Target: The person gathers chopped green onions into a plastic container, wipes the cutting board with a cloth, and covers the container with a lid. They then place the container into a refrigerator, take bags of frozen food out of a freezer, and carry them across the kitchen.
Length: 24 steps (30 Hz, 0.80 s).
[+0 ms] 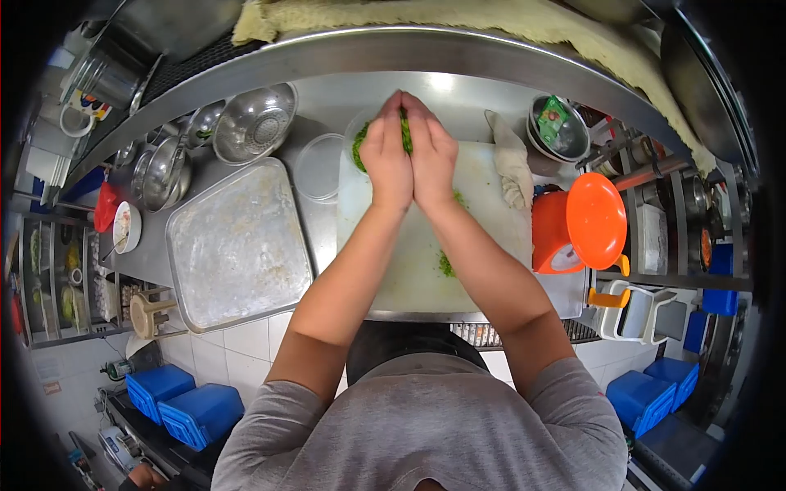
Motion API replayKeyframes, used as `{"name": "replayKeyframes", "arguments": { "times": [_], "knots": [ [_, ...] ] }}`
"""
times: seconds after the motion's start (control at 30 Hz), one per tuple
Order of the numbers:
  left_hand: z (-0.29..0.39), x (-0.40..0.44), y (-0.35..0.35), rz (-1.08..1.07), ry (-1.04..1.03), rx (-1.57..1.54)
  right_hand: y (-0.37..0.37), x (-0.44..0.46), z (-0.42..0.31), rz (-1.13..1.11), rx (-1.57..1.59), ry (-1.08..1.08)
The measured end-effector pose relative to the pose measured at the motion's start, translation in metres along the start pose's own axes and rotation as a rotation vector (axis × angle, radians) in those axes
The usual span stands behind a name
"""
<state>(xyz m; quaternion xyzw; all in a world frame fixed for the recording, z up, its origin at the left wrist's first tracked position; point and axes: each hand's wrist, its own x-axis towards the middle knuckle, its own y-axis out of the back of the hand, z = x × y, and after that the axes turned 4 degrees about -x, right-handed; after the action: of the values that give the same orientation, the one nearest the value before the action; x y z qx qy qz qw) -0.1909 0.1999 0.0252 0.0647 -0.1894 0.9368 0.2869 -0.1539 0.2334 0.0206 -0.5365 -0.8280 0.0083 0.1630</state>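
My left hand (386, 155) and my right hand (431, 151) are pressed together at the heels and fingertips, cupped at the far edge of the white cutting board (409, 278). Chopped greens (405, 135) show in the gap between them. Beneath and beside my left hand is a round clear container (354, 129) with more chopped greens in it, partly hidden by the hands. Small scraps of greens (446, 264) lie on the board near my right forearm. My palms are hidden.
Left of the board are a round clear lid (321, 167) and a large metal tray (240, 245). A metal colander (258, 123) stands behind the tray. On the right are a crumpled cloth (511, 159), an orange scale (560, 233) and a metal bowl (573, 139). A steel shelf edge (360, 49) crosses ahead.
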Motion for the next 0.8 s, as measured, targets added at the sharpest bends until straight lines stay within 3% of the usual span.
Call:
{"name": "replayKeyframes", "arguments": {
  "times": [0.07, 0.13, 0.17, 0.2, 0.27, 0.33, 0.37, 0.4, 0.43, 0.47, 0.53, 0.6, 0.73, 0.8],
  "knots": [
    [-0.013, 0.023, 0.017, 0.052, -0.106, 0.094, -0.012, 0.019, 0.019, -0.054, -0.081, 0.092],
    [-0.035, 0.037, 0.04, -0.039, 0.033, 0.708, -0.009, 0.032, 0.063, -0.265, -0.684, 0.124],
    [-0.037, 0.04, 0.039, 0.014, 0.044, 0.655, -0.016, 0.036, 0.074, -0.138, -0.594, 0.304],
    [-0.036, 0.042, 0.037, 0.016, 0.044, 0.655, -0.017, 0.038, 0.064, -0.139, -0.594, 0.304],
    [-0.034, 0.04, 0.036, 0.056, -0.146, 0.575, -0.005, 0.036, 0.035, -0.107, -0.337, 0.193],
    [-0.038, 0.037, 0.045, 0.061, -0.152, 0.505, 0.032, 0.038, 0.045, -0.077, -0.102, 0.047],
    [-0.035, 0.032, 0.049, 0.069, -0.173, 0.404, 0.058, 0.038, 0.052, -0.078, -0.106, 0.051],
    [-0.033, 0.022, 0.052, 0.076, -0.19, 0.303, 0.088, 0.035, 0.062, -0.201, -0.303, -0.042],
    [-0.028, 0.009, 0.052, 0.074, -0.186, 0.297, 0.107, 0.028, 0.073, -0.321, -0.501, -0.137],
    [-0.021, -0.009, 0.05, 0.007, -0.176, 0.307, 0.117, 0.016, 0.09, -0.314, -0.508, -0.142],
    [-0.021, -0.045, 0.053, -0.187, -0.235, 0.36, 0.136, -0.006, 0.116, -0.595, -1.091, 0.433],
    [-0.04, -0.071, 0.059, -0.322, -0.296, 0.402, 0.141, -0.032, 0.105, -0.763, -0.891, 0.296],
    [-0.067, -0.089, 0.072, -0.574, -0.201, 0.524, 0.154, -0.08, 0.07, -0.911, -0.929, 0.273],
    [-0.078, -0.089, 0.07, -0.568, -0.289, 0.913, 0.158, -0.081, 0.048, -0.879, -0.631, -0.16]
  ]
}}
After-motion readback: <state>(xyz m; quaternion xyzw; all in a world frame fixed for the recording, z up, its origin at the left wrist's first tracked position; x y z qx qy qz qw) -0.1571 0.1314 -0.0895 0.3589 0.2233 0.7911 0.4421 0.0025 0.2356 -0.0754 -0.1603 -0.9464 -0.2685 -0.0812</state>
